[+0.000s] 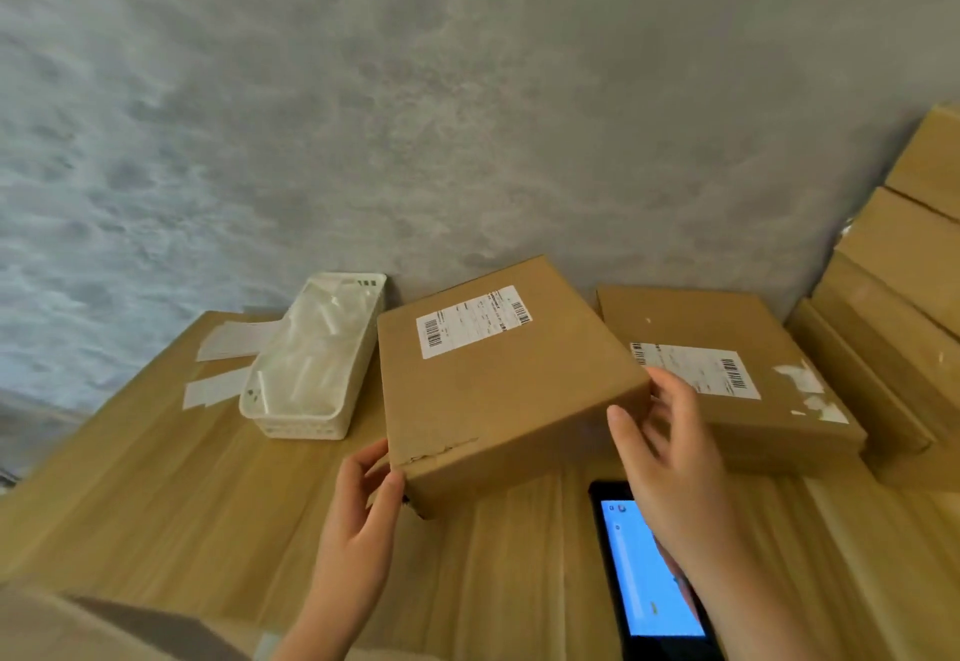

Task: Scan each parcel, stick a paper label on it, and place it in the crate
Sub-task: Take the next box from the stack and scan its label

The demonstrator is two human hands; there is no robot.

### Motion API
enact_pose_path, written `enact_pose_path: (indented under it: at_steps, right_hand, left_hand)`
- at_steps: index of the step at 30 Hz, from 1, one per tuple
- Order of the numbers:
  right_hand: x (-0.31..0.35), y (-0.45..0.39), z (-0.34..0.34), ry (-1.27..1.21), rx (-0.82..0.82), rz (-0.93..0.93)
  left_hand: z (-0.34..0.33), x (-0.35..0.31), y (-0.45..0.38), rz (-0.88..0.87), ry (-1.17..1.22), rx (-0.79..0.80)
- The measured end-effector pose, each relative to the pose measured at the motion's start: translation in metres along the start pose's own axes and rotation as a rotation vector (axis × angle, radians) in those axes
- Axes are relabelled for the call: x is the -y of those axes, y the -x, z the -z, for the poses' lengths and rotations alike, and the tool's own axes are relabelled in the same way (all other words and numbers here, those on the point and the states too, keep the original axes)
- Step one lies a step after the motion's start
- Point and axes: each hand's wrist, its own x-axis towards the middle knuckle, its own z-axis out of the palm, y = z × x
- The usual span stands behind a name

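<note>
A brown cardboard parcel (498, 390) with a white barcode label (472, 320) on top is tilted above the wooden table (156, 494). My left hand (358, 520) grips its near left corner. My right hand (670, 463) holds its right edge. A second labelled parcel (737, 390) lies flat on the table just right of it. A phone (644, 572) with a lit blue screen lies on the table under my right wrist, partly hidden. Two loose paper labels (223, 364) lie at the far left of the table.
A white plastic basket (311, 364) holding clear plastic pieces stands left of the held parcel. Several more cardboard boxes (904, 286) are stacked at the right against the grey wall. Another cardboard surface (78, 629) shows at the bottom left corner.
</note>
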Motion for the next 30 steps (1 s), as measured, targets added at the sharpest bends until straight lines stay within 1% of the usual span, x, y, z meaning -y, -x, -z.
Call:
enact_pose_path:
  at_steps: [3,5,11,13,15,17,18,19,20,21,22,23,25,27,30]
  right_hand:
    - [0.0,0.007,-0.017,-0.009,-0.02,-0.019]
    - [-0.001,0.014,-0.027,-0.008,0.004,-0.048]
    - [-0.016,0.017,-0.045,0.004,-0.059,-0.142]
    - [-0.023,0.017,-0.048,0.016,-0.059,-0.179]
    - [-0.03,0.017,-0.05,0.036,-0.021,-0.224]
    - [-0.033,0.019,-0.051,0.112,0.003,-0.269]
    - [-0.033,0.022,-0.053,0.184,-0.019,-0.27]
    - [-0.031,0.026,-0.055,0.257,-0.068,-0.238]
    - [-0.027,0.033,-0.06,0.308,-0.126,-0.157]
    - [-0.022,0.043,-0.067,0.33,-0.158,-0.032]
    - [-0.016,0.053,-0.075,0.335,-0.135,0.098]
    - [-0.009,0.063,-0.084,0.353,-0.066,0.209]
    - [-0.002,0.078,-0.098,0.466,0.117,0.366]
    - [-0.002,0.082,-0.107,0.61,0.185,0.441]
    - [-0.003,0.083,-0.114,0.65,0.185,0.398]
  left_hand:
    - [0.017,0.005,-0.004,0.015,-0.003,0.014]
    - [0.028,0.006,-0.007,0.028,-0.009,0.031]
    - [0.046,0.018,-0.014,0.031,-0.118,0.177]
    - [0.047,0.021,-0.013,0.005,-0.162,0.224]
    - [0.048,0.025,-0.012,-0.036,-0.221,0.258]
    - [0.05,0.027,-0.012,-0.093,-0.318,0.282]
    - [0.051,0.028,-0.012,-0.143,-0.393,0.286]
    - [0.052,0.03,-0.013,-0.206,-0.478,0.282]
    - [0.054,0.031,-0.013,-0.272,-0.555,0.276]
    - [0.055,0.032,-0.015,-0.338,-0.613,0.271]
    - [0.056,0.032,-0.017,-0.4,-0.652,0.272]
    - [0.056,0.032,-0.02,-0.452,-0.675,0.285]
    - [0.056,0.032,-0.026,-0.532,-0.695,0.315]
    - [0.057,0.035,-0.032,-0.599,-0.7,0.312]
    - [0.06,0.036,-0.039,-0.689,-0.685,0.305]
